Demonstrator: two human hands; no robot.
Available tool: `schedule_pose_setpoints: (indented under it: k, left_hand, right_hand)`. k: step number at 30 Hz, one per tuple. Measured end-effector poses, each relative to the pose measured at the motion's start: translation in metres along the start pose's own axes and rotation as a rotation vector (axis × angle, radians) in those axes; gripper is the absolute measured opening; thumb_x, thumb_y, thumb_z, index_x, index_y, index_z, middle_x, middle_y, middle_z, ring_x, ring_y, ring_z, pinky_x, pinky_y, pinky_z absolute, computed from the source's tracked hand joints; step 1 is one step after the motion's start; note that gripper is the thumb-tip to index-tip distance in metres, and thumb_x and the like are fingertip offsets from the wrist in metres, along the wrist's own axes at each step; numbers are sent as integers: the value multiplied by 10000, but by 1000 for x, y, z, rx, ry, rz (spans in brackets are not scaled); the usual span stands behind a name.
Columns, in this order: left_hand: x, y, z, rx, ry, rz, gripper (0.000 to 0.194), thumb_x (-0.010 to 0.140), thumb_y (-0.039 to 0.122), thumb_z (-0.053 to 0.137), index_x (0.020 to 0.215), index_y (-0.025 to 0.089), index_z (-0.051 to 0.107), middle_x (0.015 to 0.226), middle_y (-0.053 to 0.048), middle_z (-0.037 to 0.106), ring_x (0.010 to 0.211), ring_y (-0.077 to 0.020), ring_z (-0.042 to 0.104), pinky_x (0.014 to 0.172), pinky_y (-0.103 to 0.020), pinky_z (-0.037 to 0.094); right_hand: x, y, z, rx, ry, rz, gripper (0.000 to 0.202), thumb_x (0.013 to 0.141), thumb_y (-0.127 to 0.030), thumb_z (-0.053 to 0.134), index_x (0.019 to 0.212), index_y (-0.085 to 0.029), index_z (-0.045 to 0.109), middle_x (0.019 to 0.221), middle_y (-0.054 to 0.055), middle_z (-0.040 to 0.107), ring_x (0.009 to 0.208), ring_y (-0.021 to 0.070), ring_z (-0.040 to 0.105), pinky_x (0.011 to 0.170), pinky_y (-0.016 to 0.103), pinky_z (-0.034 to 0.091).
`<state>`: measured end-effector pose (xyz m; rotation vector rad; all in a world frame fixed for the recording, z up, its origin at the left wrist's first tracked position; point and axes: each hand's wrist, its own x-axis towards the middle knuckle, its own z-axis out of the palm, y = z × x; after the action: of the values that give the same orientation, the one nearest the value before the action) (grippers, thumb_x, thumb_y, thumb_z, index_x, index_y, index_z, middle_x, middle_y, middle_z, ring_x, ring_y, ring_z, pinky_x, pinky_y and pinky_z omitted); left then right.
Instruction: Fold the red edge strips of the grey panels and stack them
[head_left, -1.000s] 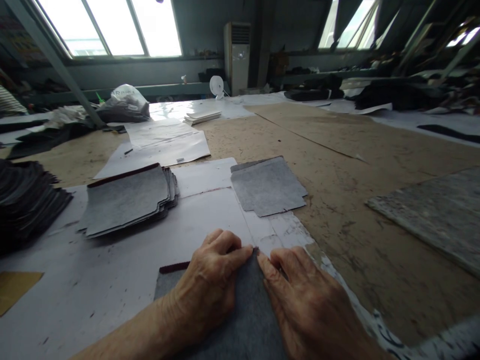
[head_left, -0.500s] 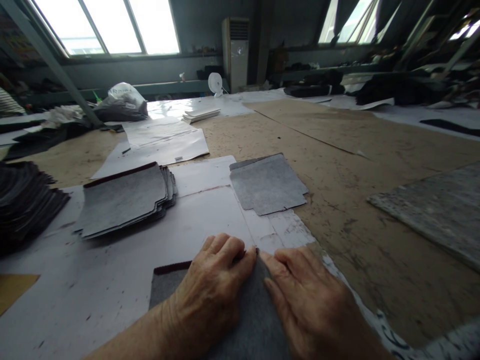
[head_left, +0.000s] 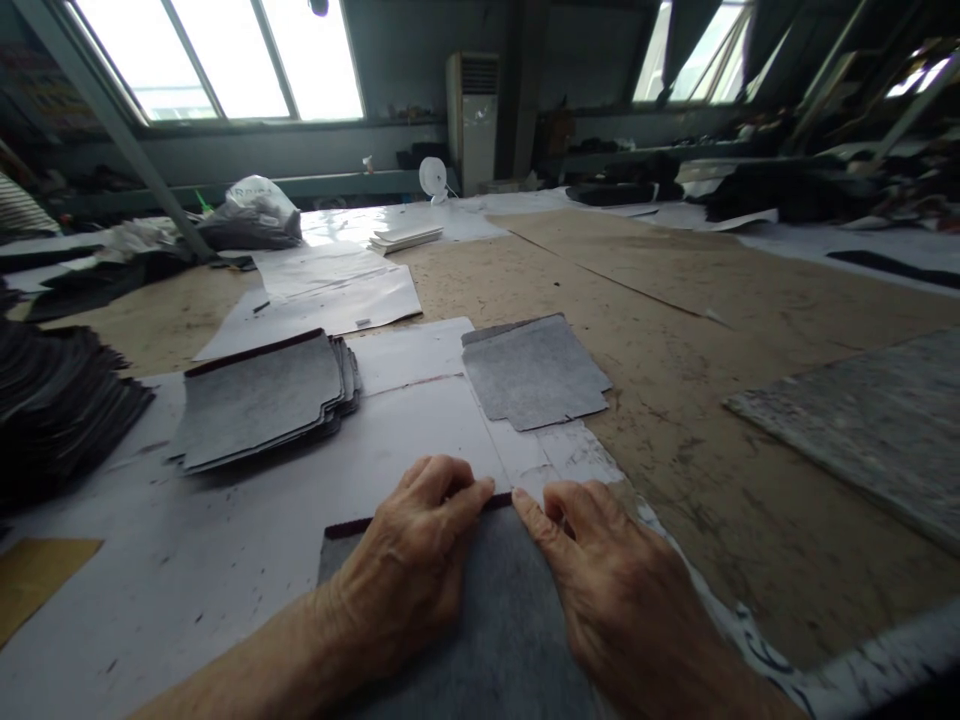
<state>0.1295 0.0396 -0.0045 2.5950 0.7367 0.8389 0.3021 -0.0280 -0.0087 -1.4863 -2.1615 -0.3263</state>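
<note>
Felt piece — flat under both hands' grip.

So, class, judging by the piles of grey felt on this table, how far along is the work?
Done, it seems: one notched grey felt piece lies alone ahead. In hand: the left hand and right hand press a grey felt sheet with a dark red edge flat on the white paper-covered table. Probably left: the stack of grey felt pieces.

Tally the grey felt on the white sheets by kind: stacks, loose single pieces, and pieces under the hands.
Stack of grey felt pieces: 1
Loose single grey piece: 1
Grey piece under both hands, left hand and right hand pressing it: 1
Total: 3
</note>
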Motion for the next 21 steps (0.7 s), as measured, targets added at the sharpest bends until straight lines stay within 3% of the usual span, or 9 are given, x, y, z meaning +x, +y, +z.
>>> schedule_pose_setpoints:
  k: [6,10,14,16,21]
  left_hand:
    - [-15,-2,-11,76,-93,42,447,743,-28,386,1160,99,485,977,-98,481,856,-176,435,756,-345,461]
    - [-14,-2,-12,200,-172,71,417,740,24,405,1144,84,494,971,-113,503,841,-211,432,747,-416,432]
    - [-11,-2,-14,233,-217,75,420,747,66,415,1157,118,487,981,-105,510,832,-215,437,734,-413,409]
    - [-12,-2,-14,229,-201,63,425,743,68,413,1156,134,488,985,-99,508,836,-214,434,733,-405,403]
    - [-13,-3,-14,224,-186,57,425,725,68,421,1136,139,500,989,-102,511,841,-220,434,731,-407,400]
  right_hand:
    - [-1,-1,-1,-26,9,-4,448,715,19,356,1066,-91,613,818,104,577,753,209,508,603,340,505]
    - [0,-4,-3,-74,-9,-48,447,708,12,347,1051,-81,619,840,103,606,749,218,521,608,353,510]
    - [2,-1,-3,-42,-46,-90,436,721,1,335,1047,-70,616,884,107,623,779,228,547,621,361,517]
    - [3,6,-4,106,-55,-10,396,764,-41,352,1051,-105,618,885,91,624,794,204,563,651,328,515]
    - [8,24,-13,423,-40,513,189,785,-213,486,842,-223,666,822,7,659,760,146,615,698,253,502]
